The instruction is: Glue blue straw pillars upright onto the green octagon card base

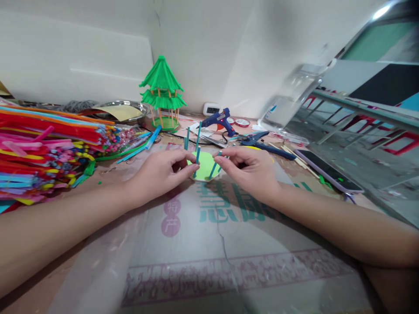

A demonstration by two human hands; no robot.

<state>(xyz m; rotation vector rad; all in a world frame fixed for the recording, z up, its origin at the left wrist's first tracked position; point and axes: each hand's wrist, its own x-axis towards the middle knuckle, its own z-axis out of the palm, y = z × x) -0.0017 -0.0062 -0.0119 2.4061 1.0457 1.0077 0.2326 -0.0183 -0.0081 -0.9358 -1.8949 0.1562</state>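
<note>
A light green paper disc [205,165] lies on the cardboard-covered table, with several teal sticks [198,136] standing on it. My left hand [162,171] is closed in a pinch on the near-left teal stick [196,162]. From the right, my right hand [250,168] pinches the top of a slanted teal stick [214,167] at the disc's right edge. Both hands rest on the table on either side of the disc.
A finished green pagoda model [163,91] stands behind. A blue glue gun [219,120], blue scissors [258,141], a phone [329,170] and wooden sticks [294,155] lie to the right. Heaps of coloured pipe cleaners [42,148] fill the left. A metal tray [124,109] sits at back.
</note>
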